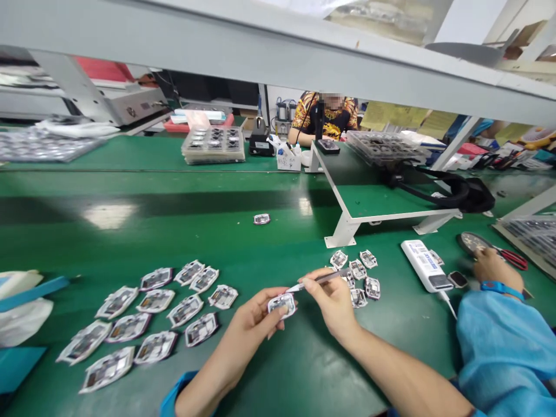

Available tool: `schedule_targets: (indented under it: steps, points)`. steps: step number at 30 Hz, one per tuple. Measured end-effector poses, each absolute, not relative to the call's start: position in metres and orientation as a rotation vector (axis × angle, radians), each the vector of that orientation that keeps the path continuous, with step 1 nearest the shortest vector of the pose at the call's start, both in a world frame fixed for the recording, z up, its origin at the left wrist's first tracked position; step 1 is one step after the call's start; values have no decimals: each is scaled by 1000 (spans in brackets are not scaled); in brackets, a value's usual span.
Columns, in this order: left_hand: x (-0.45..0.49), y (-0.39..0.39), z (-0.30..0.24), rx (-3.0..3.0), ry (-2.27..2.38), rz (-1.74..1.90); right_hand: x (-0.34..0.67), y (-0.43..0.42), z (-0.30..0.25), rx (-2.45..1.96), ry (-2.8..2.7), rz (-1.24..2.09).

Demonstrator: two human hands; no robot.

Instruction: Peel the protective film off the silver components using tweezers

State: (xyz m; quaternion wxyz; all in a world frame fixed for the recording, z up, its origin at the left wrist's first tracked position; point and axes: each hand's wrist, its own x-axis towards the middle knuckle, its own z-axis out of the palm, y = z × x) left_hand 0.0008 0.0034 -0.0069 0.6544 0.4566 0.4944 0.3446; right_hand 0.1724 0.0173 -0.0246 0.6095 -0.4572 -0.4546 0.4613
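Note:
My left hand (256, 317) pinches a small flat electronic part (282, 303) with a white rim, held just above the green table (174, 231). My right hand (332, 301) grips a thin metal tool like tweezers (319, 280), whose tip points left at the part's top edge. Several similar parts (152, 315) lie spread out to the left of my hands. A smaller cluster of such parts (360, 275) sits just behind my right hand.
One single part (262, 219) lies farther back. A white device with a cable (424, 265) and red-handled scissors (515, 259) lie at right, where a co-worker's hand (493, 266) and blue sleeve (506, 347) reach in. A raised shelf (369, 200) and parts trays (214, 145) stand behind; another person sits across.

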Motion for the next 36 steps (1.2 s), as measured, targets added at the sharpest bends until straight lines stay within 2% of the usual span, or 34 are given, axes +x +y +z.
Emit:
schedule_targets:
  steps: [12, 18, 23, 30, 36]
  points:
    - [6, 6, 3, 685, 1109, 843, 175, 9, -20, -857, -1341, 843]
    - [6, 3, -7, 798, 1127, 846, 173, 9, -15, -749, -1561, 656]
    - [10, 1, -13, 890, 1051, 849, 172, 5, -11, -729, -1741, 662]
    - [6, 3, -6, 876, 1169, 848, 177, 9, -16, -853, -1404, 797]
    - [4, 2, -4, 768, 1149, 848, 177, 10, -19, -896, -1400, 837]
